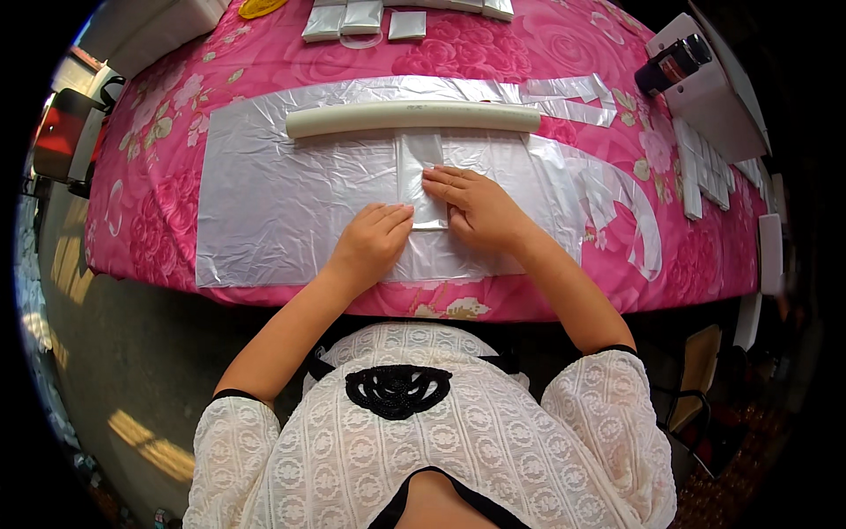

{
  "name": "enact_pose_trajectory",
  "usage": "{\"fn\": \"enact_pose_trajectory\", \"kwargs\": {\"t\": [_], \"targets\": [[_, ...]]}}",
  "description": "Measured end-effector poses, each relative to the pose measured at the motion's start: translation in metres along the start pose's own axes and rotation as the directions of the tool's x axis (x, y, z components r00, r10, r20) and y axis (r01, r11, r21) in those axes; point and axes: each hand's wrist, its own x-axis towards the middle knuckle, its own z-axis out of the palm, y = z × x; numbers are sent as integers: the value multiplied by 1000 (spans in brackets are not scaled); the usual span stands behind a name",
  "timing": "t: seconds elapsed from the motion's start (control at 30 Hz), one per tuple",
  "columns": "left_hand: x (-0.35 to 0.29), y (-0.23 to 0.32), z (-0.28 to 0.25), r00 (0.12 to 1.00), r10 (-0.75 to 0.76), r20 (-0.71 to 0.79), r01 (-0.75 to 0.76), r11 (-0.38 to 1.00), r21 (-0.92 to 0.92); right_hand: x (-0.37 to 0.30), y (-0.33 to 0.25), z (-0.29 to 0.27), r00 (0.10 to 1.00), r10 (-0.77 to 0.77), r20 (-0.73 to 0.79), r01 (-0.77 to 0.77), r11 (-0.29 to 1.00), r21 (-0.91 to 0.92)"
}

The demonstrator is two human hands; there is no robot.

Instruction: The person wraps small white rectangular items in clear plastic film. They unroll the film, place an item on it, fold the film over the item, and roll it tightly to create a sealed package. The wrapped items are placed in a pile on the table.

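Observation:
A narrow folded strip of clear plastic film (418, 157) runs from beneath a long cream-coloured tube (410, 116) toward me. My left hand (374, 240) lies at the strip's left edge, near its lower end, with fingers stretched out and close together. On the strip's right side rests my right hand (476, 208), fingers extended over the film and thumb lower down. Both hands press on the film and grasp nothing that I can see. Under it all spreads a wide, wrinkled silvery plastic sheet (264, 194). The tube lies crosswise on this sheet, beyond my hands.
A pink floral tablecloth (582, 44) covers the table. Flat film packets (407, 25) sit at the far side, with more packets (701, 167) at right. A dark bottle (672, 65) leans by a white box (723, 88). Loose film strips (630, 216) trail off the sheet's right.

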Motion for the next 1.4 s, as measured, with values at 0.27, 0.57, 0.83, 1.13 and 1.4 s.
{"fn": "enact_pose_trajectory", "kwargs": {"t": [0.27, 0.57, 0.83, 1.13, 1.4], "targets": [[-4, 15, -22, 997, 29, 74, -8, 964, -265, -14, -3, 10, 989, -144, -36, 145, 989, 34], [-27, 24, -21, 983, 26, 181, 3, 988, -155, -31, -21, 19, 971, -216, -103, 213, 976, -39], [-21, 26, -11, 887, -455, 83, 452, 816, -361, -21, -23, 17, 962, 237, -133, -193, 941, 279], [12, 2, -3, 607, -765, 216, 769, 498, -400, 11, -28, 8, 772, 631, 80, -620, 719, 314], [13, 6, -6, 952, -305, 30, 303, 951, 67, 20, -24, 0, 731, 655, 191, -678, 668, 305]]}}
